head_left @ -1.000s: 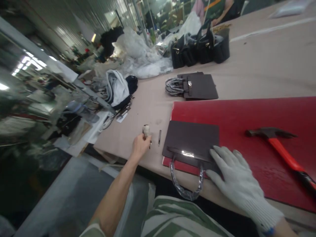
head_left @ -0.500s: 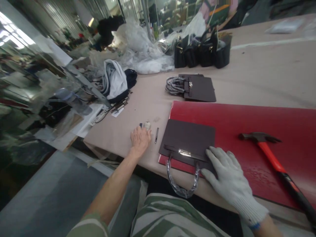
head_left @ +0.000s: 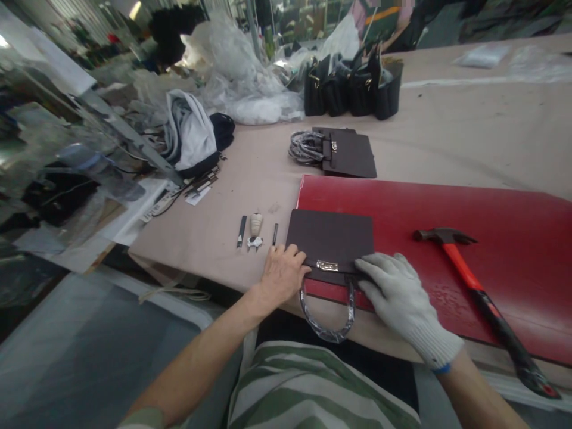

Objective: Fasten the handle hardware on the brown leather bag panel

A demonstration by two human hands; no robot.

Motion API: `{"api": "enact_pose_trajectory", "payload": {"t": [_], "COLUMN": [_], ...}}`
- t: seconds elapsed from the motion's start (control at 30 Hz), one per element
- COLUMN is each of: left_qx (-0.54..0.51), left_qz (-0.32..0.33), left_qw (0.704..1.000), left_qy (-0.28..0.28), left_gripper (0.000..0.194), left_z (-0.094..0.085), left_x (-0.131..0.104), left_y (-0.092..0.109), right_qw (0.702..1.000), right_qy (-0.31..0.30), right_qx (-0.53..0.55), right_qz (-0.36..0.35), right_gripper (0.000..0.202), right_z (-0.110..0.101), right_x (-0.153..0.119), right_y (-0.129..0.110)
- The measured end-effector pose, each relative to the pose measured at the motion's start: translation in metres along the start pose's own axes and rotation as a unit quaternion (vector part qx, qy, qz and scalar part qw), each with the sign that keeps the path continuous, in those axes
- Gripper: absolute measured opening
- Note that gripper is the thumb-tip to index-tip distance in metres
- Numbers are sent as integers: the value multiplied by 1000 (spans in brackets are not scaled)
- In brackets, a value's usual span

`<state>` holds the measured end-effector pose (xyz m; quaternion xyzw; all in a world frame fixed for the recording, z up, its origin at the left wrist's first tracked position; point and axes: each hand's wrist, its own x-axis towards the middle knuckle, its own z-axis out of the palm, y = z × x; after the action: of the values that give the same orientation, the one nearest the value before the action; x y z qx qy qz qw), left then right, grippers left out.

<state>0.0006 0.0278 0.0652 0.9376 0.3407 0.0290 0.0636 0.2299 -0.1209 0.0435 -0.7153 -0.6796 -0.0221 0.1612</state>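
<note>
A dark brown handbag panel point(head_left: 331, 235) lies flat at the near left of the red board, with a strap and a metal clasp point(head_left: 327, 266) across its lower part. Its plastic-wrapped handle point(head_left: 328, 335) hangs over the table edge toward me. My bare left hand point(head_left: 282, 275) grips the panel's lower left edge at the strap end, fingers bent. On the opposite side, my right hand point(head_left: 397, 298), in a white knitted glove, has its fingers and thumb closed at the strap's right end. The fingertips' undersides are hidden.
Left of the panel lie a dark flat blade-like tool point(head_left: 242, 231), a beige-handled small tool point(head_left: 255, 226) and a thin pen-like rod point(head_left: 275, 233). A claw hammer point(head_left: 465, 268) rests on the red board point(head_left: 504, 220). Stacked panels point(head_left: 351, 156) and black handbags point(head_left: 353, 89) stand beyond.
My left hand has left the small tools and moved right onto the panel's left edge, uncovering them. My right hand has closed at the strap's right end. The view has shifted slightly.
</note>
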Motion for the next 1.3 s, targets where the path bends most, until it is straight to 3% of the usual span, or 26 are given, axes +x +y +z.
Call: {"api": "enact_pose_trajectory", "payload": {"t": [0.17,0.3,0.43,0.6,0.7,0.93,1.13,1.3], "left_qx": [109,158,94,-51,-81,-152,-153,-155], "left_qz": [188,265,300,361,349,247,220,210], "left_qw": [976,951,949,920,914,916,931,927], "left_qy": [-22,-30,-1,144,190,277,248,268], "left_gripper": [14,16,20,30,30,30,32,28], "left_z": [-12,-12,0,22,31,45,50,55], "left_x": [19,20,17,7,2,-3,-5,-2], "left_y": [-11,-16,-41,-79,-77,-38,-25,-20], "right_qw": [989,973,983,971,975,993,992,993], "right_qy": [-126,-155,-116,-7,35,99,114,109], "right_qx": [-63,-131,-70,151,151,51,57,25], "right_qz": [-45,-106,-127,-186,-157,-32,14,27], "right_gripper": [28,35,43,42,40,35,32,34], "right_z": [-15,-17,-7,8,16,29,25,24], "right_x": [33,42,33,13,7,4,-4,0], "right_y": [-12,-12,3,27,20,-11,1,-4]}}
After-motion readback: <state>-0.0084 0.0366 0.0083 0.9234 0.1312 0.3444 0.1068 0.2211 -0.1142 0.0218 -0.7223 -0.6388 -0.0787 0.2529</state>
